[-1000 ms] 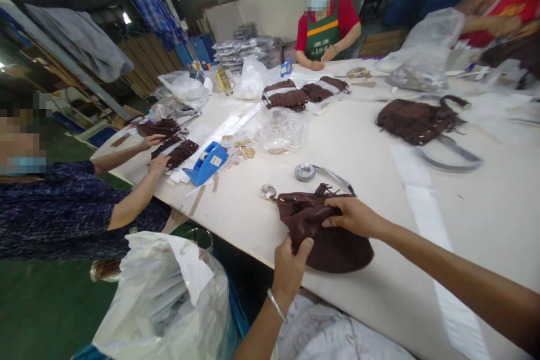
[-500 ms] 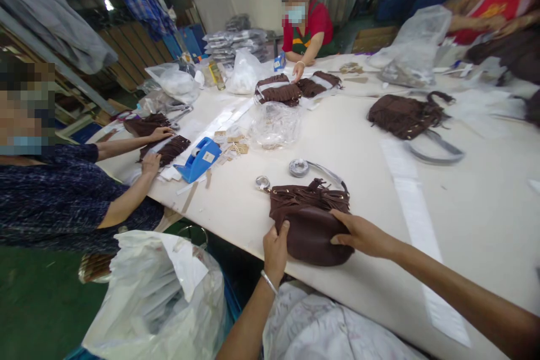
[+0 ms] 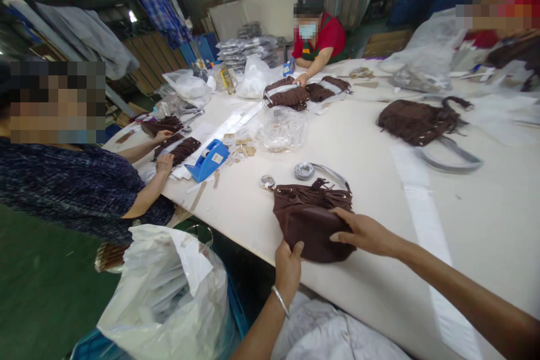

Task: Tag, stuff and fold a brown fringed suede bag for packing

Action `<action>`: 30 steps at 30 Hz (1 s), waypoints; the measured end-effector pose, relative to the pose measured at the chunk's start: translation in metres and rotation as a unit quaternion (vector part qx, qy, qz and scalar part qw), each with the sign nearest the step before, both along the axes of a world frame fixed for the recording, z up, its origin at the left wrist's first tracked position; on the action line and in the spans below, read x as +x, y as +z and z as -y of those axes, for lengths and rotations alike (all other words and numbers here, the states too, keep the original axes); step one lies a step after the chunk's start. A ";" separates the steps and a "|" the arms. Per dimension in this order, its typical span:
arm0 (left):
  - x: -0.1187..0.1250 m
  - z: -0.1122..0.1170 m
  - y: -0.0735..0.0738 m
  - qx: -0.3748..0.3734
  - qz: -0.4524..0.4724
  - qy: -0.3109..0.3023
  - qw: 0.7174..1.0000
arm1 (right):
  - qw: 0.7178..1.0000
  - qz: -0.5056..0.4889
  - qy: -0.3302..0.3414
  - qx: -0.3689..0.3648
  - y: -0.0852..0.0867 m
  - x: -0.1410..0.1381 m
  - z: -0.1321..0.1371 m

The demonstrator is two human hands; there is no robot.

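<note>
A dark brown fringed handbag (image 3: 312, 219) lies on its side at the near edge of the white table (image 3: 337, 143), its smooth base turned toward me. My left hand (image 3: 289, 267) grips the base's lower left edge, thumb on top. On the right side of the base, my right hand (image 3: 358, 230) holds it between thumb and fingers. Beyond the bag's eyeleted top lies its wrapped grey strap, ending in a coil (image 3: 304, 170). A smaller wrapped ring (image 3: 267, 181) sits at the top left corner.
Another brown bag (image 3: 417, 121) lies to the right beside a white strip (image 3: 415, 191). A blue tape dispenser (image 3: 207, 161), tags (image 3: 242, 146) and clear plastic (image 3: 282, 129) lie left of centre. Co-workers handle similar bags. A large white sack (image 3: 169, 287) stands below the table edge.
My left hand has shifted from the base's left side down to its lower edge. My right hand keeps its hold. The whole view has swung slightly left.
</note>
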State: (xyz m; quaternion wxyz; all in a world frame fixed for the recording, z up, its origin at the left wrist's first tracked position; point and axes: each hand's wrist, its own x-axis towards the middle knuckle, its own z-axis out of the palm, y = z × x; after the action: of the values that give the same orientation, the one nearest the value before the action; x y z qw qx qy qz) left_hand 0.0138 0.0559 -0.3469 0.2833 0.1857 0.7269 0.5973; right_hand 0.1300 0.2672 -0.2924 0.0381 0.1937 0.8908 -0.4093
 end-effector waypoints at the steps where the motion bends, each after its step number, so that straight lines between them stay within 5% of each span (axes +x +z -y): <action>1: -0.004 -0.001 -0.001 0.005 0.000 -0.001 1.000 | 0.998 -0.007 0.012 -0.055 0.006 -0.005 -0.005; 5: -0.016 -0.004 -0.004 0.040 0.033 0.016 0.999 | 0.962 -0.004 0.015 -0.272 0.021 -0.027 -0.016; 8: -0.012 -0.005 -0.001 0.073 0.122 0.052 0.988 | 0.936 0.010 -0.038 -0.351 0.018 -0.040 -0.019; 12: 0.011 -0.012 0.011 0.167 0.307 0.079 0.934 | 0.985 -0.030 -0.081 -0.147 0.011 -0.052 -0.012; 15: 0.024 -0.019 0.017 0.192 0.365 0.084 0.907 | 0.992 -0.084 -0.080 0.049 0.010 -0.054 0.005; 17: 0.025 -0.023 0.017 0.145 0.371 0.099 0.912 | 0.968 -0.121 -0.035 0.216 0.008 -0.049 0.019; 20: 0.022 -0.024 0.011 0.072 0.370 0.136 0.916 | 0.883 -0.180 0.081 0.427 0.002 -0.035 0.037; 24: 0.022 -0.024 0.005 0.045 0.395 0.152 0.905 | 0.821 -0.237 0.152 0.497 -0.008 -0.018 0.048; 30: 0.017 -0.022 0.011 0.057 0.481 0.105 0.868 | 0.839 -0.229 0.182 0.459 -0.021 0.002 0.058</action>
State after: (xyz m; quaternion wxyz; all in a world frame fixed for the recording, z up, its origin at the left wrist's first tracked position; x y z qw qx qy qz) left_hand 0.0309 0.0776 -0.3363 0.5224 -0.1866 0.4807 0.6791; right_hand 0.1319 0.2094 -0.3138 -0.1862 -0.0757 0.9792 0.0283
